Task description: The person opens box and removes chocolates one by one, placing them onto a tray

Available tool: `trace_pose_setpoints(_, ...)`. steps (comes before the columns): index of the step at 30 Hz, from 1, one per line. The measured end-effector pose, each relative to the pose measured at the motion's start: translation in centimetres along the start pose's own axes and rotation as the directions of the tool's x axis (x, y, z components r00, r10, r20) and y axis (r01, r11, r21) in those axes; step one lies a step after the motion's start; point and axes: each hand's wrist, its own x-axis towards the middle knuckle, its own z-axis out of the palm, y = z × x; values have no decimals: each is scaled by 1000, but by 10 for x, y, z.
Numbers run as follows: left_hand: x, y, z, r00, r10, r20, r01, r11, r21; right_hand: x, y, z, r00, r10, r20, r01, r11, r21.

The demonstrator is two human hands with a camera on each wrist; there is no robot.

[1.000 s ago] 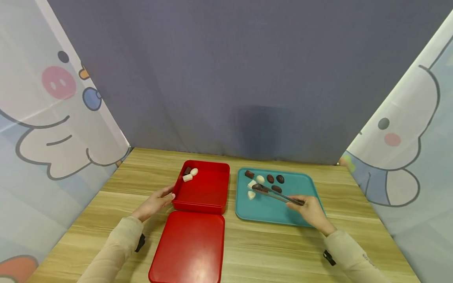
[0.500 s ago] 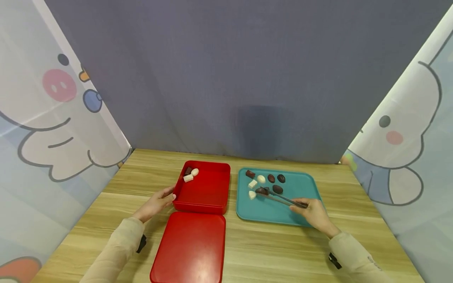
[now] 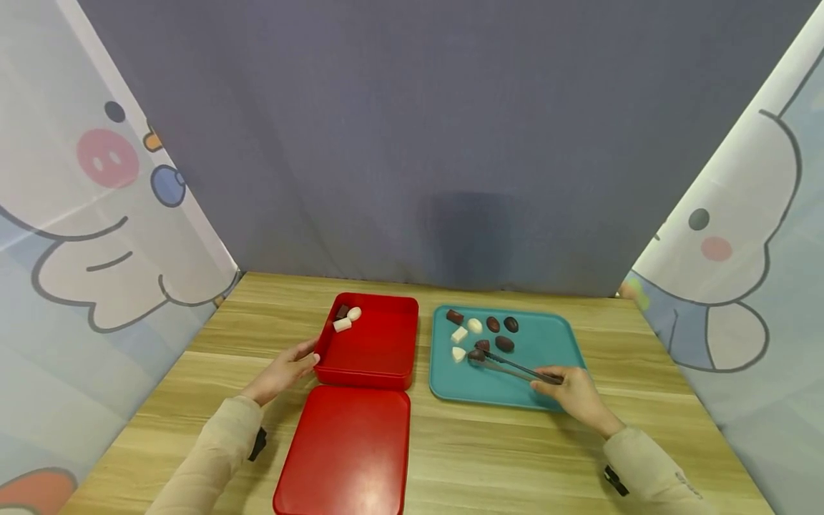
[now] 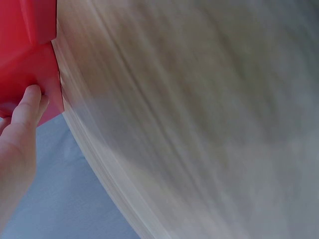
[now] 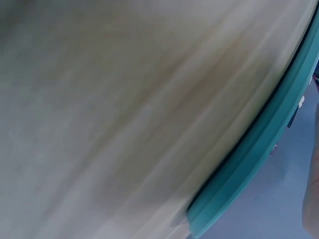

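Observation:
My left hand (image 3: 283,373) rests against the left side of a red box (image 3: 373,377), its fingers straight along the outer wall; the left wrist view shows the fingertips on the red wall (image 4: 50,74). Inside the box's far left corner lie a dark chocolate (image 3: 342,312), a white oval one (image 3: 354,313) and a white block (image 3: 342,325). My right hand (image 3: 576,397) pinches the handle end of dark tongs (image 3: 515,368) over a teal tray (image 3: 528,390). The tong heads are low over the tray, right at a small dark chocolate (image 3: 482,345).
A red lid (image 3: 347,450) lies in front of the box. Several other chocolates sit on the tray, including a brown block (image 3: 454,317), a white square (image 3: 459,334), a white triangular piece (image 3: 458,355) and a dark oval (image 3: 505,344). A grey curtain (image 3: 412,143) hangs behind the table (image 3: 463,458).
The tongs have moved back from the white square, towards the near right, and their heads now stand at the small dark chocolate. My left hand and the box have stayed still.

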Motion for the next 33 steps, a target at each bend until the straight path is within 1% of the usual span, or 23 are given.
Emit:
trace_pose_setpoints(9, 1, 1, -2, 1000, -10, 13, 10, 1000, -6, -2, 3, -3, 999, 30, 35, -31, 999, 22)
trace_pose_setpoints(14, 1, 3, -1, 1000, -8, 4, 8, 1000, -2, -1, 3, -4, 998, 44, 37, -45, 999, 17)
trace_pose_setpoints(18, 0, 2, -1, 1000, -17, -2, 17, 1000, 5, -1, 1, -4, 997, 61, 55, -62, 998, 15)
trace_pose_setpoints(24, 0, 0, -2, 1000, -3, 2, 3, 1000, -8, 0, 0, -3, 997, 54, 55, -54, 999, -6)
trace_pose_setpoints(26, 1, 0, -2, 1000, 0, 3, 0, 1000, 1, 0, 0, -3, 997, 55, 56, -55, 998, -11)
trace_pose_setpoints(33, 0, 2, 0, 1000, -25, 3, 25, 1000, 2, -1, 2, -2, 996, 61, 60, -59, 998, -28)
